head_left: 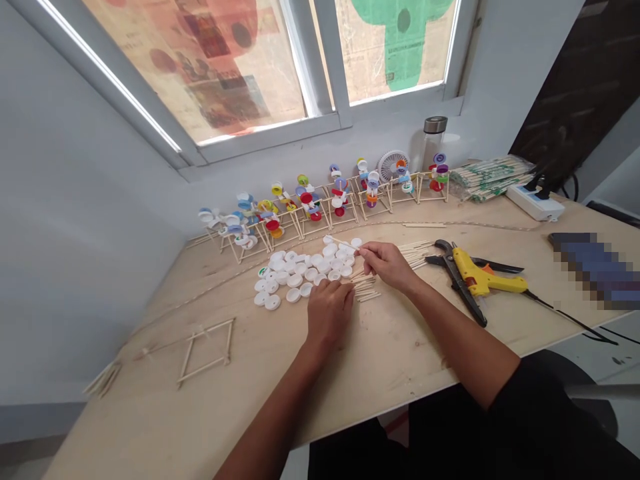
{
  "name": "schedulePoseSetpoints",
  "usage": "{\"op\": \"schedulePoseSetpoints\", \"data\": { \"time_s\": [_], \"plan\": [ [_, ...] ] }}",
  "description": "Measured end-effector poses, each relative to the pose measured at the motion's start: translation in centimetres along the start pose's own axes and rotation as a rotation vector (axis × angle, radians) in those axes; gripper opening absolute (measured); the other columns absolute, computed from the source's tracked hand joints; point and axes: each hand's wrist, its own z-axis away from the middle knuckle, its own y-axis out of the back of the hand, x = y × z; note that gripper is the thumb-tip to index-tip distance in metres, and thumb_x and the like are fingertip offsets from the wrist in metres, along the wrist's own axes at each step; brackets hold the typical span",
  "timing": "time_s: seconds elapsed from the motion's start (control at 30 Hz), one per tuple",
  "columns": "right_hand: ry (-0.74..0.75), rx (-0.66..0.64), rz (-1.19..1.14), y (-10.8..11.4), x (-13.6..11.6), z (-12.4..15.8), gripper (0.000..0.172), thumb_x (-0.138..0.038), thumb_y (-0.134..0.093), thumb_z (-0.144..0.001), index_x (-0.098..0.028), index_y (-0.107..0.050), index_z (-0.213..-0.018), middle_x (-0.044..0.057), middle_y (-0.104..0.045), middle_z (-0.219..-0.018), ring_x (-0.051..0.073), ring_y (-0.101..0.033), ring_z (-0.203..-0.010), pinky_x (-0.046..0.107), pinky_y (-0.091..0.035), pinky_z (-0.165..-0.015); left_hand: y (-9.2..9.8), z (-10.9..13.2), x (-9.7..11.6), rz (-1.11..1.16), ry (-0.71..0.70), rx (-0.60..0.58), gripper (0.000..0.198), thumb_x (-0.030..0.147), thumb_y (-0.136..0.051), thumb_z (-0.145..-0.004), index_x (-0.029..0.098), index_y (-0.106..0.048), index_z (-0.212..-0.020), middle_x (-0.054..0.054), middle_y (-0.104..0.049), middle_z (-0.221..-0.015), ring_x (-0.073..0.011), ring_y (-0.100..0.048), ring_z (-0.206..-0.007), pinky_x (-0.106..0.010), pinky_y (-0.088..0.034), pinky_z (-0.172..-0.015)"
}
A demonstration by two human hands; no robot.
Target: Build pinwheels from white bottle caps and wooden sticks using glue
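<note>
My right hand (385, 263) pinches one end of a thin wooden stick (344, 245), which points left over a heap of white bottle caps (311, 274). At the near edge of the caps, my left hand (329, 310) is closed with its fingers curled down; whatever it may hold is hidden. Short wooden sticks (367, 288) lie loose between my two hands. More sticks (417, 253) are spread out beyond my right wrist.
A yellow glue gun (483, 275) and black-handled cutters (460, 287) lie right. Stick frames with coloured caps (313, 207) line the wall. A flat stick frame (206, 350) lies left. Behind stand a small fan (393, 166), a bottle (434, 143) and a power strip (535, 202).
</note>
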Motion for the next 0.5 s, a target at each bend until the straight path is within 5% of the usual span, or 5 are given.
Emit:
{"op": "schedulePoseSetpoints", "data": {
  "time_s": [0.5],
  "plan": [
    [-0.032, -0.006, -0.081, -0.45, 0.80, -0.30, 0.028, -0.018, -0.039, -0.083, -0.013, -0.062, -0.098, -0.002, -0.059, -0.059, 0.010, -0.050, -0.055, 0.021, -0.040, -0.058, -0.82, -0.66, 0.98, -0.040, 0.029, -0.058, 0.020, 0.016, -0.049, -0.081, 0.022, -0.066, -0.089, -0.007, -0.067, -0.084, -0.0228, -0.055, -0.077, -0.035, -0.037, -0.067]
  ]
}}
